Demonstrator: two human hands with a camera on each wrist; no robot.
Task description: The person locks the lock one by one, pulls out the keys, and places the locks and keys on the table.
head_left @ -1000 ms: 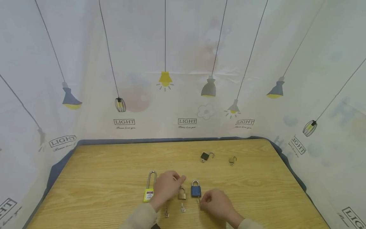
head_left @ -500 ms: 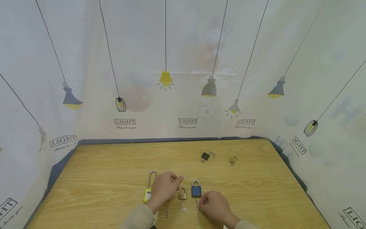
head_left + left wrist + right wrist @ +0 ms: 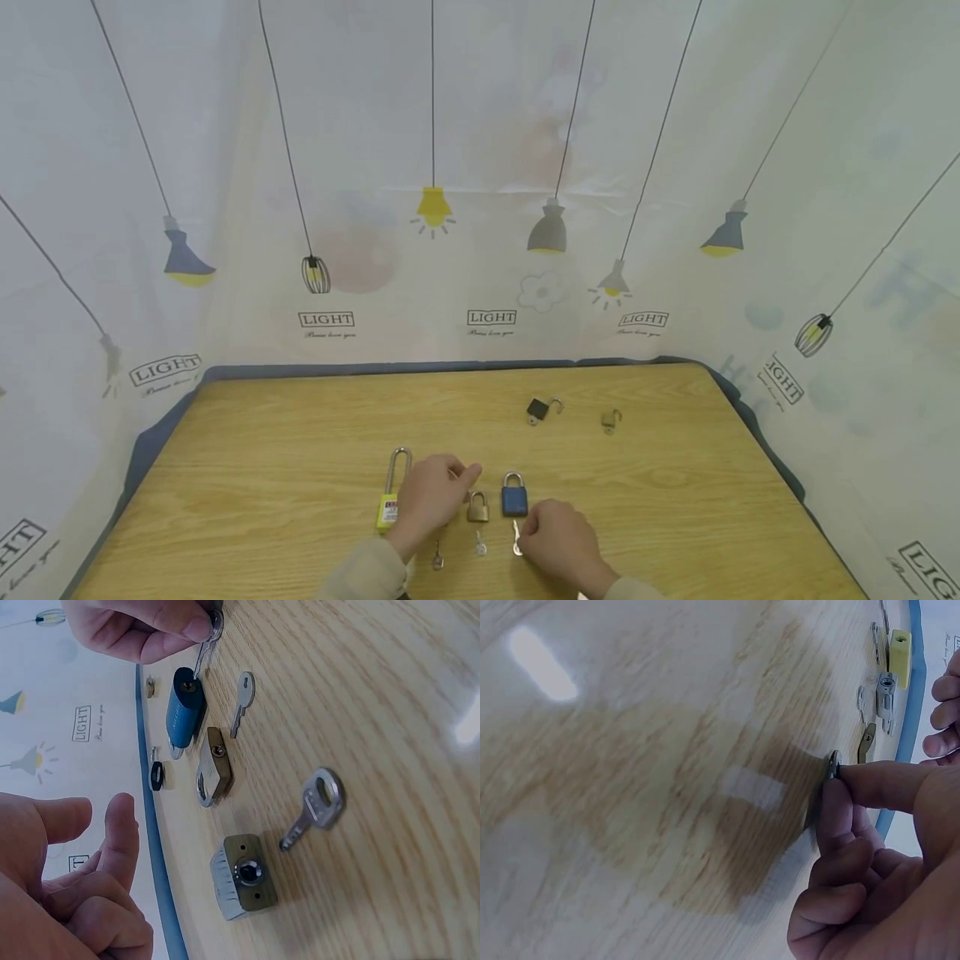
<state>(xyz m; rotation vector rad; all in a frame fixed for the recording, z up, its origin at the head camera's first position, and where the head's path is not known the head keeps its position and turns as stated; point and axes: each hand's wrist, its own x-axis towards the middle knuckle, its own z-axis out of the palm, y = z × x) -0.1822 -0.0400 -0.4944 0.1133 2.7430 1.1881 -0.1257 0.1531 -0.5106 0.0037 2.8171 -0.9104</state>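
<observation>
My right hand (image 3: 562,542) pinches a small silver key (image 3: 517,537) by its head between thumb and fingers, close over the table just below the blue padlock (image 3: 514,496). In the left wrist view the key's blade points at the keyhole end of that padlock. My left hand (image 3: 435,493) hovers over the table with thumb and index finger apart, holding nothing. It covers a silver padlock (image 3: 244,877) from the head view. Beside it stand a brass padlock (image 3: 477,507) with a key (image 3: 481,543) before it, and a yellow long-shackle padlock (image 3: 387,510), partly hidden. Another key (image 3: 322,799) lies before the silver padlock.
Farther back on the wooden table (image 3: 300,417) lie a black padlock (image 3: 537,409) and a small brass one (image 3: 608,421), both with shackles open and keys in them. A lamp-printed curtain (image 3: 375,167) surrounds the table's back and sides.
My right hand has shifted slightly left with the key, which has turned to line up under the blue padlock. The left hand has drifted a little left.
</observation>
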